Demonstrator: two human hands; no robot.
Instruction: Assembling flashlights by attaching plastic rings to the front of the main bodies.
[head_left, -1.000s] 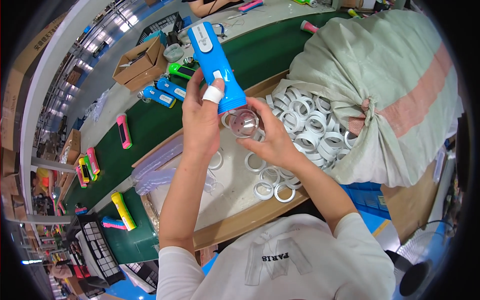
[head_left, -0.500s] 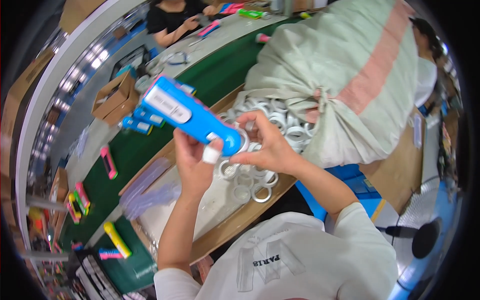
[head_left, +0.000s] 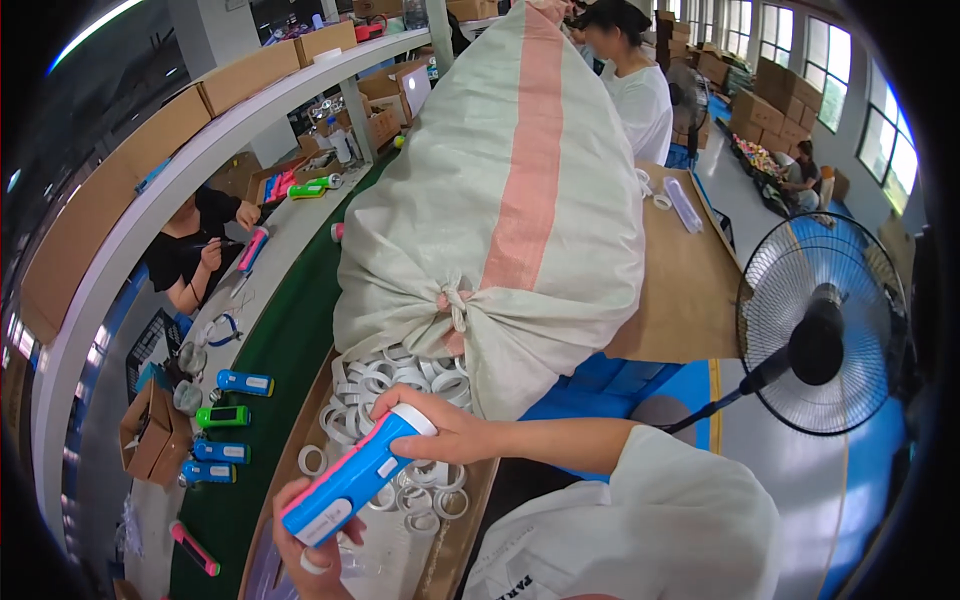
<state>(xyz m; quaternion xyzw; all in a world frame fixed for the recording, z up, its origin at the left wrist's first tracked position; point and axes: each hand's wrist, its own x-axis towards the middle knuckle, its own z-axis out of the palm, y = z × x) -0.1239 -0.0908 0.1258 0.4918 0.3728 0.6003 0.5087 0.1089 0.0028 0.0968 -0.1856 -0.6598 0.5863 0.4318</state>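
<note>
A blue-and-pink flashlight [head_left: 352, 478] is tilted between my hands, with a white ring [head_left: 413, 419] around its upper right end. My right hand [head_left: 440, 432] grips that end, its thumb pressed on the blue side. At the lower left end, my left hand [head_left: 300, 545] is closed around the body, and one of its fingers wears a white cover. Under the flashlight, many loose white rings [head_left: 450, 500] lie heaped in a shallow cardboard tray [head_left: 466, 525].
A large tied white sack [head_left: 430, 200] leans over the tray's far end. Left of it runs a green belt [head_left: 290, 335], with several flashlights [head_left: 245, 383] along the bench beyond. A fan [head_left: 815, 335] stands at right. Across the belt, a co-worker [head_left: 190, 245] handles a pink flashlight.
My view has swung up and to the right. The flashlight's ringed end, earlier toward the lower right, now points to the upper right. My right hand has shifted its grip around that end.
</note>
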